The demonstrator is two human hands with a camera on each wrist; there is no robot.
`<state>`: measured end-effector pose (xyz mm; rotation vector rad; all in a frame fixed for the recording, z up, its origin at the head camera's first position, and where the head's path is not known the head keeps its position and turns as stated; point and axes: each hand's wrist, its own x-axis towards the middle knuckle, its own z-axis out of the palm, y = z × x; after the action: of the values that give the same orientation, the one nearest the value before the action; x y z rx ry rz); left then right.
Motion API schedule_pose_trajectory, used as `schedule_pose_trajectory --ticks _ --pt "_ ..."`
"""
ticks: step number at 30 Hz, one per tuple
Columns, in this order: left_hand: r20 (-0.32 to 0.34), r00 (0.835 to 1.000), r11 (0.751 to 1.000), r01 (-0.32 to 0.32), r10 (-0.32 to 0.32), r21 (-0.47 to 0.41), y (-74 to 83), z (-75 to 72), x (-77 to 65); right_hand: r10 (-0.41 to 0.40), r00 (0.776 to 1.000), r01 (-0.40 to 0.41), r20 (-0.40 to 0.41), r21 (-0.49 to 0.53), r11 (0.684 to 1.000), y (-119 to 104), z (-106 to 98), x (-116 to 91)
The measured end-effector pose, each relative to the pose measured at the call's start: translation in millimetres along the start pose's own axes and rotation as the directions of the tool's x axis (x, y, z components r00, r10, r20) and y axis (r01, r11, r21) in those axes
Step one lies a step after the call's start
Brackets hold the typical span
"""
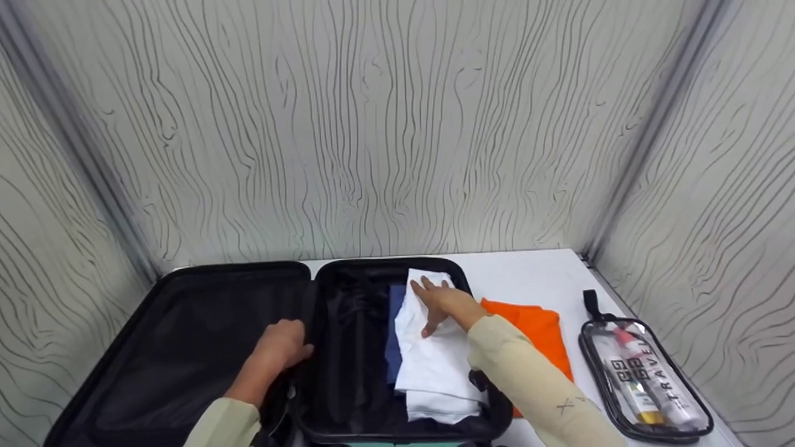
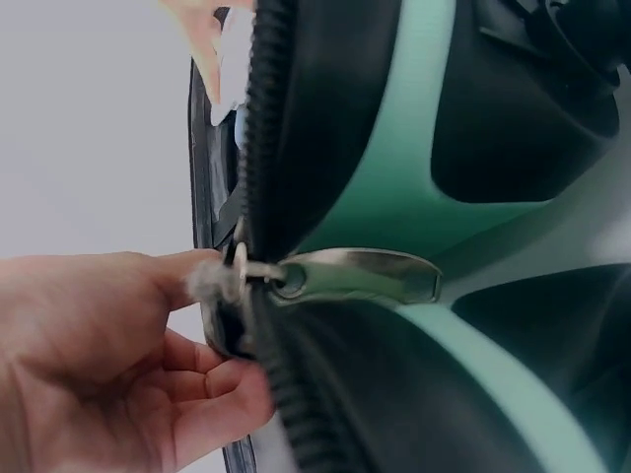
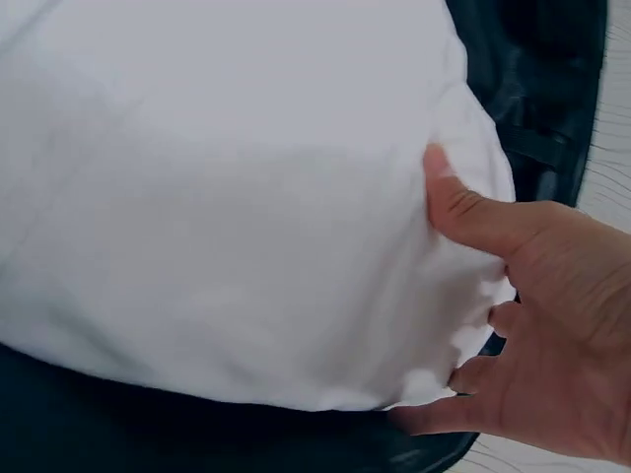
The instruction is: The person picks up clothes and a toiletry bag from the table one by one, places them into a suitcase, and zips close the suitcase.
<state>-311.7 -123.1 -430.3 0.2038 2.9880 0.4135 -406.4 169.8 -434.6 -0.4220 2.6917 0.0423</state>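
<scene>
A black suitcase [image 1: 186, 347] with a mint-green shell [image 2: 394, 187] lies open on a white table. In its right half, a folded white garment [image 1: 435, 366] lies over a blue one [image 1: 394, 335]. My right hand [image 1: 438, 302] rests flat on the white garment [image 3: 227, 197] near its far end, fingers spread and thumb [image 3: 463, 207] on the cloth. My left hand [image 1: 282, 347] grips the suitcase's middle edge. In the left wrist view its fingers [image 2: 212, 384] curl round the zipped rim beside a metal zipper pull [image 2: 360, 276].
A folded orange garment [image 1: 534, 329] lies on the table [image 1: 534, 273] just right of the suitcase. A clear toiletry bag [image 1: 646, 379] holding bottles sits at the far right. The suitcase's left half [image 1: 180, 329] is bare black lining. Wood-grain walls close in on three sides.
</scene>
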Motion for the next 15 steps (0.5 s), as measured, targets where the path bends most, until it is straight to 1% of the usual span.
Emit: schedule_pose_trajectory --ticks 4,7,11,15 --pt "-0.01 1.0 1.0 -0.023 0.023 0.008 -2.4 2.1 -2.4 -0.065 0.997 0.066 -0.044 0.041 0.997 8 -6 -13" --pt "-0.007 1.0 1.0 -0.018 0.018 0.006 -1.2 1.7 -3.1 -0.113 0.99 0.122 -0.09 0.112 0.986 19 -8 -29" --pt "-0.004 1.0 1.0 -0.014 0.014 0.005 0.6 -1.1 -4.3 -0.166 0.971 0.198 -0.17 0.191 0.961 35 -10 -50" --pt "0.013 1.0 1.0 -0.017 0.017 0.009 1.1 -2.4 -5.7 -0.216 0.946 0.269 -0.243 0.214 0.939 51 -9 -72"
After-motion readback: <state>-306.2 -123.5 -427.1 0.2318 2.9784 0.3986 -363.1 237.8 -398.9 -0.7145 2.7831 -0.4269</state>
